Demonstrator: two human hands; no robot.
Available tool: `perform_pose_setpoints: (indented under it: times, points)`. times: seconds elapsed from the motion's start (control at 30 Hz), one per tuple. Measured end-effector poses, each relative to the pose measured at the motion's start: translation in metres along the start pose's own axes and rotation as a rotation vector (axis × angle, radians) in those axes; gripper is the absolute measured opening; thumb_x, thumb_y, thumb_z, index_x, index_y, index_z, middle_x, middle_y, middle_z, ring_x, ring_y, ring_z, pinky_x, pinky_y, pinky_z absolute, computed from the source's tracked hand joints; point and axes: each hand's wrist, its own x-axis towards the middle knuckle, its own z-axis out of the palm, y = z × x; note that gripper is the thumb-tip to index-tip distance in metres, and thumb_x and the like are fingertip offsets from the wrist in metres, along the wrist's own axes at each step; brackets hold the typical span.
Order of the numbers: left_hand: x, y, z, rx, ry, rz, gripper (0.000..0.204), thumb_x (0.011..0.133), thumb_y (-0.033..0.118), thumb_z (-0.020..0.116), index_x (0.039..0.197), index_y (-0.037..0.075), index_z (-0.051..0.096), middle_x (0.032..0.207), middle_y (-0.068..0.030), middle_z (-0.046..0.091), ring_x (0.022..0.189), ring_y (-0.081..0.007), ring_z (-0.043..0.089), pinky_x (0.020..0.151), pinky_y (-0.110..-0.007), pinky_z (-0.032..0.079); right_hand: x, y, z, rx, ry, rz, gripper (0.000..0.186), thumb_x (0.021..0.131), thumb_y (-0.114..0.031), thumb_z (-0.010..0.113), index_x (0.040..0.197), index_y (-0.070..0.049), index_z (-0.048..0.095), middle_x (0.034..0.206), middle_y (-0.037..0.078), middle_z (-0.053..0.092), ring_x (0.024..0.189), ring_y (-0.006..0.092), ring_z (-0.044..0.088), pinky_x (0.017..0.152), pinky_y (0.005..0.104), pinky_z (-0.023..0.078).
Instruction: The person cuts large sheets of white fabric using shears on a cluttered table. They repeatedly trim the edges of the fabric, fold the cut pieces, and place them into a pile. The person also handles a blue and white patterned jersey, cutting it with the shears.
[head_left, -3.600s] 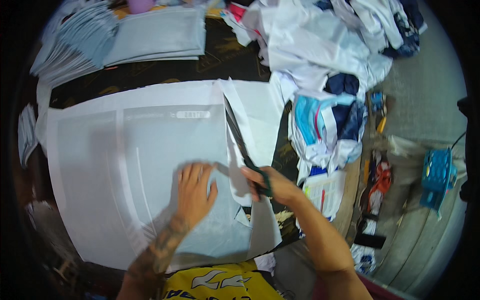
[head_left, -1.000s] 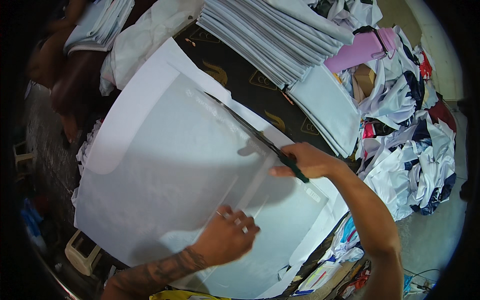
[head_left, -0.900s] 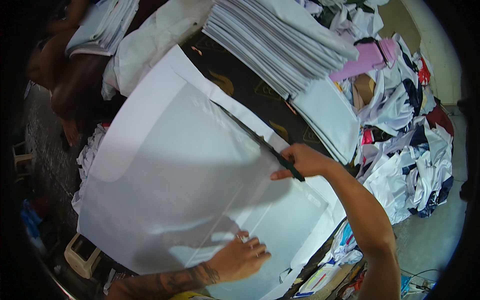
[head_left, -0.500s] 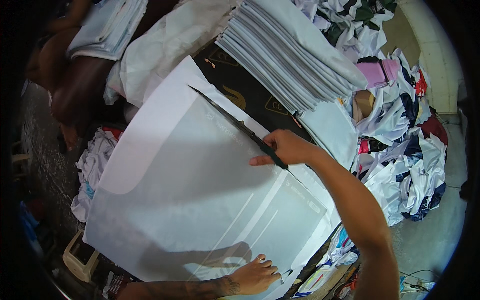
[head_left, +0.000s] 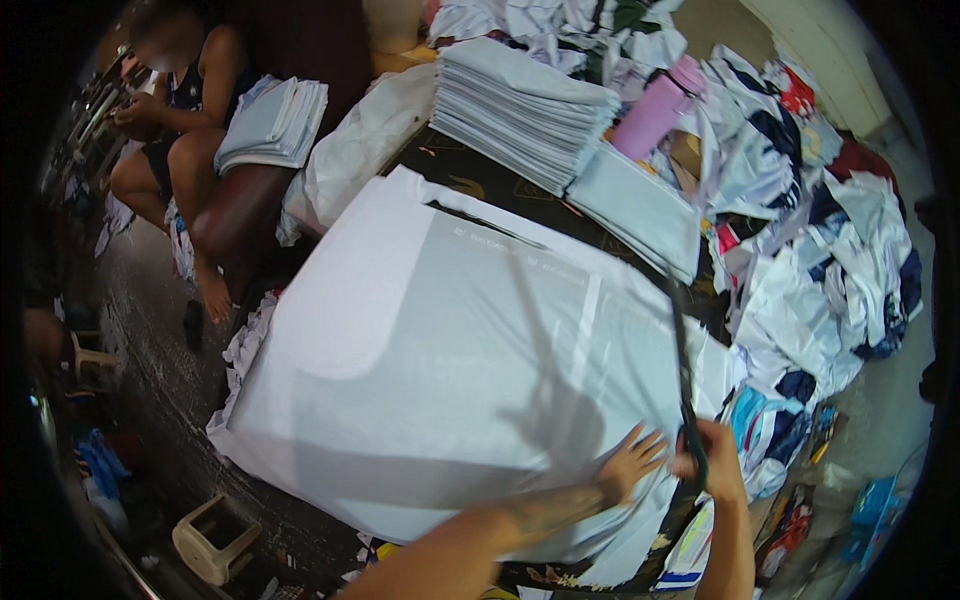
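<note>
A large printed pale grey and white sheet [head_left: 430, 360] lies over the dark patterned work surface, a narrow cut along its top edge. Near the sheet's lower right, my left hand [head_left: 632, 462] rests on it with fingers spread. Just to its right, my right hand [head_left: 715, 460] grips the handle of long dark scissors [head_left: 683, 370], whose blades point toward the back and are held up from the sheet, blurred. Folded grey fabric pieces [head_left: 520, 110] stand stacked behind the sheet.
A seated person [head_left: 180, 140] is at the back left beside another fabric stack [head_left: 270, 125]. A pink bottle [head_left: 655, 105] and piles of scrap cloth [head_left: 820, 280] lie at the back and right. A beige plastic stool [head_left: 215, 540] stands at the lower left, blue items [head_left: 870, 520] at the lower right.
The scissors have left the cut along the top edge and moved right, nearer me. My left hand has moved up and right. The view has shifted, showing more of the seated person.
</note>
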Motion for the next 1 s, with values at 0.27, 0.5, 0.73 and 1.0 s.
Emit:
perform_pose_setpoints:
  times: [0.27, 0.5, 0.73, 1.0]
  points:
    - [-0.100, -0.009, -0.001, 0.077, 0.762, -0.493, 0.085, 0.090, 0.032, 0.081, 0.164, 0.012, 0.045, 0.167, -0.0207, 0.041, 0.158, -0.0438, 0.030, 0.128, -0.064, 0.022, -0.282, 0.218, 0.054, 0.061, 0.169, 0.114, 0.030, 0.091, -0.027, 0.088, 0.094, -0.001, 0.074, 0.079, 0.005, 0.071, 0.066, 0.0118, 0.067, 0.059, 0.0321, 0.051]
    - [-0.379, 0.053, 0.062, -1.497, 1.544, -1.136, 0.099, 0.094, 0.038, 0.087, 0.165, 0.001, 0.029, 0.159, -0.0196, 0.046, 0.151, -0.0369, 0.041, 0.123, -0.057, 0.033, -0.364, 0.287, 0.109, 0.038, -0.530, 0.462, 0.071, 0.091, -0.059, 0.081, 0.127, 0.001, 0.068, 0.106, 0.017, 0.075, 0.099, 0.0261, 0.071, 0.088, 0.0387, 0.054]
    - [-0.396, 0.121, 0.077, -1.821, 0.958, -1.343, 0.029, 0.101, 0.027, 0.080, 0.122, 0.010, 0.069, 0.110, 0.0000, 0.070, 0.100, -0.0138, 0.066, 0.085, -0.032, 0.052, -0.291, 0.223, 0.242, -0.100, -0.745, 0.261, 0.103, 0.087, -0.080, 0.070, 0.152, -0.003, 0.055, 0.138, 0.027, 0.069, 0.133, 0.0408, 0.064, 0.110, 0.0458, 0.048]
    - [-0.412, 0.136, 0.068, -1.668, 0.855, -1.269, 0.025, 0.102, 0.026, 0.078, 0.110, 0.003, 0.072, 0.093, -0.0012, 0.069, 0.081, -0.0095, 0.067, 0.070, -0.025, 0.052, -0.284, 0.189, 0.324, -0.115, -0.478, 0.177, 0.070, 0.087, -0.070, 0.079, 0.100, -0.002, 0.077, 0.083, 0.010, 0.071, 0.079, 0.0231, 0.067, 0.075, 0.0394, 0.052]
